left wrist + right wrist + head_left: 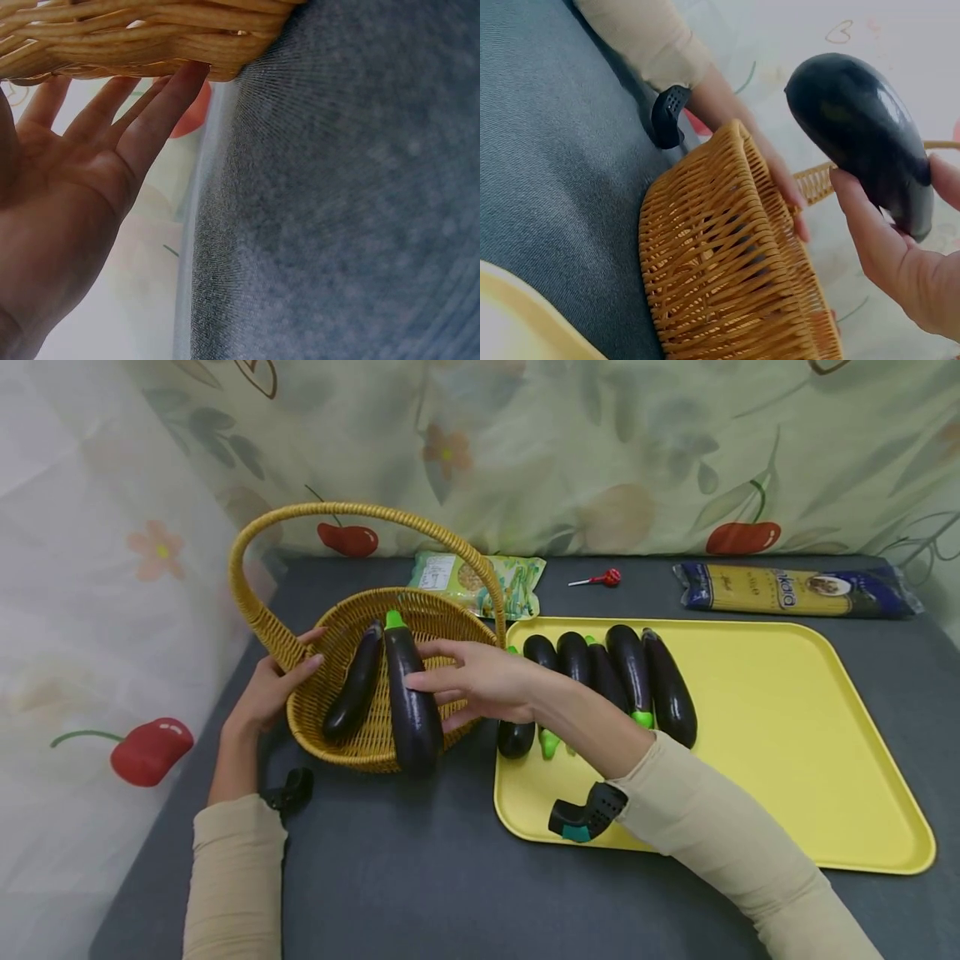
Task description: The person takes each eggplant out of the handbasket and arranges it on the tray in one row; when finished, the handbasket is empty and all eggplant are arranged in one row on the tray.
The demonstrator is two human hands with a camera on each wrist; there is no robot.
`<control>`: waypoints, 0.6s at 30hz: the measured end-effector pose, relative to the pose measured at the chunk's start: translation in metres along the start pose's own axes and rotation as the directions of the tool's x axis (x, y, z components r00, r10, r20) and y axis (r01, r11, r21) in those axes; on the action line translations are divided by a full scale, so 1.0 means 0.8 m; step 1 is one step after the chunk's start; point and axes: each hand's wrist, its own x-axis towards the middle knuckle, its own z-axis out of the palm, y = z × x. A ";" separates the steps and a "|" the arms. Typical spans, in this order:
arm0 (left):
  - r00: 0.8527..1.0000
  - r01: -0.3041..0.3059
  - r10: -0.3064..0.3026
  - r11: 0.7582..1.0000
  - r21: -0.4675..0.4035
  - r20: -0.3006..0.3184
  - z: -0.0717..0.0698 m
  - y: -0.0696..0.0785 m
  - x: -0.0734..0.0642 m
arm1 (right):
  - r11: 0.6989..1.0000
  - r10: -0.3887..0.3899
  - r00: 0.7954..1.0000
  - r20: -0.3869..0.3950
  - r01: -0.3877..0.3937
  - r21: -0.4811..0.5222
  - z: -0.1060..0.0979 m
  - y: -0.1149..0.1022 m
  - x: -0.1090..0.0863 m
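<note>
My right hand [480, 681] pinches a dark purple eggplant [412, 710] between thumb and fingers, its green stem end pointing away from me. This eggplant is held up over the woven basket [375, 762], as the right wrist view also shows. Another eggplant [354, 689] lies inside the basket, on the left. At the basket's left side, my left hand [262, 693] grips the rim by the foot of the tall handle [360, 510], thumb over the edge. From the left wrist view, its fingers [150, 127] reach up against the outer wicker wall.
Right of the basket, a yellow tray [787, 735] bears several eggplants [670, 693] along its left side, partly hidden by my right forearm. Behind are a green printed bag [517, 578], a red lollipop [611, 577] and a pasta packet [795, 589]. A patterned curtain [540, 468] borders the table.
</note>
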 end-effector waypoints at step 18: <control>0.999 0.042 -0.041 0.998 0.039 -0.016 0.002 -0.002 0.001 | 0.988 0.021 1.000 0.017 -0.018 -0.155 -0.042 0.018 -0.073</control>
